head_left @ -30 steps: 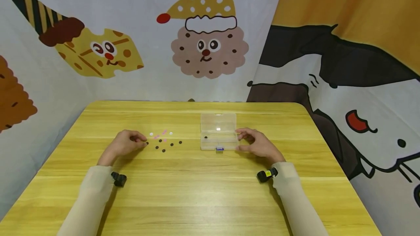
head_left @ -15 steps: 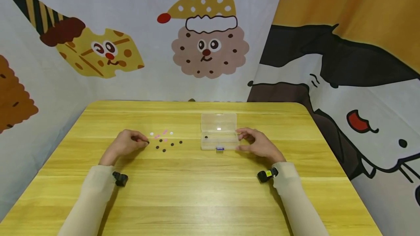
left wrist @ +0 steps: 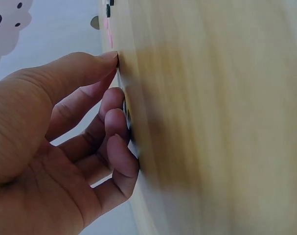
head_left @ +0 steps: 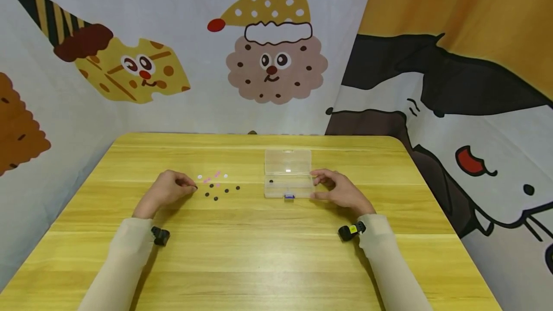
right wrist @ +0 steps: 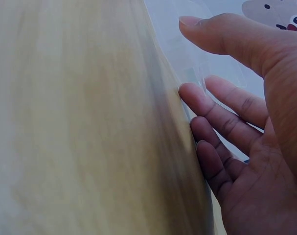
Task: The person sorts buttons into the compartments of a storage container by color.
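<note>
My left hand point(head_left: 166, 191) is at the left of the scattered pieces, thumb and forefinger pinching a small black disc point(head_left: 196, 187). In the left wrist view the same hand point(left wrist: 75, 117) has its other fingers curled near the tabletop, and the disc is mostly hidden. A clear plastic box point(head_left: 281, 191) stands with its lid point(head_left: 281, 160) raised and a black disc point(head_left: 271, 181) inside. My right hand point(head_left: 339, 188) rests at the box's right side, thumb and fingers loosely bent; in the right wrist view the hand point(right wrist: 251, 112) has thumb and fingers apart beside the clear plastic.
Between the left hand and the box lie several black discs point(head_left: 226, 190), pink pieces point(head_left: 207, 180) and white discs point(head_left: 225, 176) on the wooden table point(head_left: 259, 253). A printed curtain point(head_left: 173, 114) hangs behind the table. The box has a blue latch point(head_left: 289, 197) in front.
My left hand has shifted slightly to the right with the black disc at its fingertips. The right hand and the box have stayed in place.
</note>
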A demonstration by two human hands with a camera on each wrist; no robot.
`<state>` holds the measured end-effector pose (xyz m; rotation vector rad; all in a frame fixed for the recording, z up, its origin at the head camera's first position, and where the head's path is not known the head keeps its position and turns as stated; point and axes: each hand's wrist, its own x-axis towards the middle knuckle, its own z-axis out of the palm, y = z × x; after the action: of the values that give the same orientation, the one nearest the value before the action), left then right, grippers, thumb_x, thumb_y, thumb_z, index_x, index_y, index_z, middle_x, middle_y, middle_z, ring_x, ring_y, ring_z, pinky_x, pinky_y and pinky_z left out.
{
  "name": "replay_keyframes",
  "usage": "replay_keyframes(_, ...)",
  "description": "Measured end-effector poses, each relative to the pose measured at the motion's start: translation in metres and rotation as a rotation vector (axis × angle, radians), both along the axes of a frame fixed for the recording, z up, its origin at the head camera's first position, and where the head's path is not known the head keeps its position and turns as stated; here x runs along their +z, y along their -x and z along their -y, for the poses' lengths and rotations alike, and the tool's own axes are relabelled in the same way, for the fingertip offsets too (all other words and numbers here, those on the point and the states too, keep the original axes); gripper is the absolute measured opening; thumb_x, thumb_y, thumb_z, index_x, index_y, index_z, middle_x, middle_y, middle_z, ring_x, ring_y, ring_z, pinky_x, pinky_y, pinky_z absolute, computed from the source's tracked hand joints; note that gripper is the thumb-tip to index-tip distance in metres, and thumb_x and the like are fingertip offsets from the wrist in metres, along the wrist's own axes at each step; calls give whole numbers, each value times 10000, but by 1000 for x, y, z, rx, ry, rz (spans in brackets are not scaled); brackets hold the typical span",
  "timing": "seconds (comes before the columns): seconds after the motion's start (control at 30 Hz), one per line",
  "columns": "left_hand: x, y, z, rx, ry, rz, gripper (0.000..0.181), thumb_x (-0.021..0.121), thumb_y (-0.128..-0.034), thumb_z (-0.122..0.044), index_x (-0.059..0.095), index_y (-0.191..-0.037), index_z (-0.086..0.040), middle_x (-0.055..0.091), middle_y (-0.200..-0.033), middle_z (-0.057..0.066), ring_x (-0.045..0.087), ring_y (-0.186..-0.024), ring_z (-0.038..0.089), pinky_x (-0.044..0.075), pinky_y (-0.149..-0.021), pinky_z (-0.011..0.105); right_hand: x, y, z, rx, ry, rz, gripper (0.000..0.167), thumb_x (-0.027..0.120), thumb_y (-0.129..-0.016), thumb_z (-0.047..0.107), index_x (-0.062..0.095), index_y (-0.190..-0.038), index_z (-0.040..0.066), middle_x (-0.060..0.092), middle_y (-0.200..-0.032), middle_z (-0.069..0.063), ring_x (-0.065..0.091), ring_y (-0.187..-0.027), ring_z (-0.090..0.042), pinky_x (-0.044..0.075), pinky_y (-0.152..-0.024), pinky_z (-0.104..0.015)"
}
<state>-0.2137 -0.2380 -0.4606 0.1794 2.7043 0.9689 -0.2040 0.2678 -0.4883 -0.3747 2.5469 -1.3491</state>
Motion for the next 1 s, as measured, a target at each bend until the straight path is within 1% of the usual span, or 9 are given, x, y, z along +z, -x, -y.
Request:
replay_keyframes(0.17,-1,1,0,-13,24,-12,175,678,-995,-192,769,-1056,-55,691,-974,102,564,-828,213,472,-715,328,-1,0,1,-4,-3,0,665,882,-815,381,594,-1403,263,667,-1170,6,620,-1096,-208,460,-1020,-452)
replay_keyframes(0.33,-3,2,0,-28,28,-22,167,677,-998,-182,773,-1047,-54,702,-974,101,564,-816,207,476,-716,328,0,1,1,-2,-1,0,664,881,-815,384,594,-1402,265,667,-1172,5,619,-1102,-207,458,-1028,-454)
replay_keyframes(0.7,-4,4,1,-45,38,-39,164,682,-997,-179,779,-1042,-54,683,-909,70,556,-777,193,475,-695,322,-1,0,0,0,7,6,659,879,-818,380,594,-1401,265,667,-1169,1,629,-1093,-202,464,-1011,-443)
replay_keyframes(1.0,-1,1,-2,-71,32,-39,164,683,-998,-169,763,-1036,-31,679,-903,78,551,-769,183,470,-684,322,-1,0,0,-6,1,5,649,880,-818,377,595,-1394,283,667,-1171,8,629,-1112,-203,462,-1027,-453)
